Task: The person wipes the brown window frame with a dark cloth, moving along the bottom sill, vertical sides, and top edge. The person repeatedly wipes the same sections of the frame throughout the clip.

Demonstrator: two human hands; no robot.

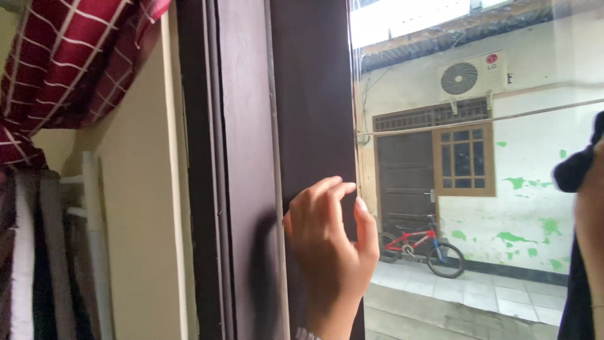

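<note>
My left hand (pixel 330 245) rests its fingertips on the dark brown window frame (pixel 308 94), right at the edge of the glass pane (pixel 503 189); the fingers are curled but hold nothing. At the right edge of the view my right hand (pixel 591 214) is only partly visible, pressed against the glass with a dark cloth (pixel 576 170) bunched in it.
A red checked curtain (pixel 69 56) hangs at the top left over a cream wall (pixel 141 220). Hanging clothes (pixel 25 252) fill the lower left. Through the glass: a white building with green patches, a brown door (pixel 406 176), a red bicycle (pixel 418 249).
</note>
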